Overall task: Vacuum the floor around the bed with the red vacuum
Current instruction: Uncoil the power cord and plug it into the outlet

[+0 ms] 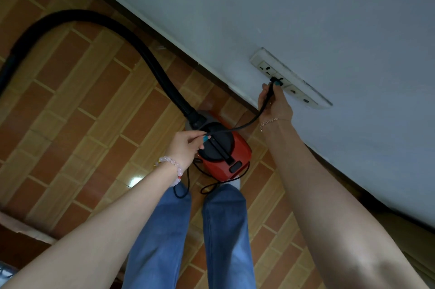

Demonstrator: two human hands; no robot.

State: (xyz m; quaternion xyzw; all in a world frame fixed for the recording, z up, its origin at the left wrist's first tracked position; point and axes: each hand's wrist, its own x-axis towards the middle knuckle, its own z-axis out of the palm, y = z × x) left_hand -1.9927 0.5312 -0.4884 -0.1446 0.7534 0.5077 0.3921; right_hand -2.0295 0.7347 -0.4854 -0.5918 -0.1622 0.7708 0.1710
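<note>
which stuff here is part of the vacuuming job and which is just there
For the job: red vacuum, black hose, power cord pinched by the left hand, plug held at the wall socket by the right hand, tiled floor.

Just there: bead bracelet, chain bracelet, jeans.
</note>
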